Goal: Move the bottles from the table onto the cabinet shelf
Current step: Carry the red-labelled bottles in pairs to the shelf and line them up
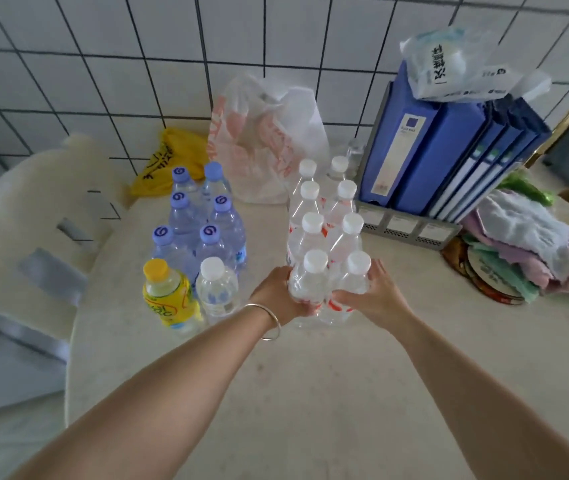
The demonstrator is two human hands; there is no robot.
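Two rows of clear white-capped bottles [324,216] with red labels stand on the pale table [276,393]. My left hand [276,296] grips the nearest left bottle [309,282] of these rows. My right hand [373,296] grips the nearest right bottle [357,275] beside it. To the left stand several bottles with purple caps [203,220]. In front of them are a yellow-capped drink bottle [165,292] and a single white-capped bottle [215,289]. No cabinet shelf is in view.
A white plastic bag [265,140] and a yellow bag [168,161] lie by the tiled wall. Blue binders [449,150] stand in a grey rack at the right, a packet on top. Folded cloths [532,251] lie at far right. A pale chair [30,209] stands left of the table.
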